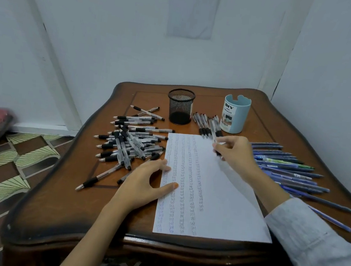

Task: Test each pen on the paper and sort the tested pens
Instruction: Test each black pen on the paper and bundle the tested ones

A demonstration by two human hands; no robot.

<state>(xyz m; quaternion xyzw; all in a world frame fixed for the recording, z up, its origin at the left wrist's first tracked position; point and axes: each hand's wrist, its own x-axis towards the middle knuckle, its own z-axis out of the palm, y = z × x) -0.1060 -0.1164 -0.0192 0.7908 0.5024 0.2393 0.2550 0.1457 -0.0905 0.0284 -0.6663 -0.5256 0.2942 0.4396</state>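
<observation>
A brown wooden table is set in a corner of white walls. A big white paper is laid on the middle of the table and reaches down to the near edge. Rows of small pen marks are seen on its left half.

A messy heap of black pens is piled on the table just left of the paper, with some pens crossed over others. A row of blue pens is spread out on the right of the paper, laid side by side. Part of this row is hidden by the right arm in a grey sleeve.

Two cups are stood upright at the far side of the table. A light blue cup is placed on the right and a black mesh cup on the left. A small bunch of black pens is laid between them, close to the top edge of the paper.

The left hand is laid flat at the left edge of the paper. Its fingers are spread out, its thumb is pressed on the paper, and nothing is held in it.

The right hand is held over the top right part of the paper. Its fingers are curled round one pen, which is clear with a black grip. The pen is tilted, with its dark end pointed down at the paper. Whether the tip is touching the paper cannot be told.
</observation>
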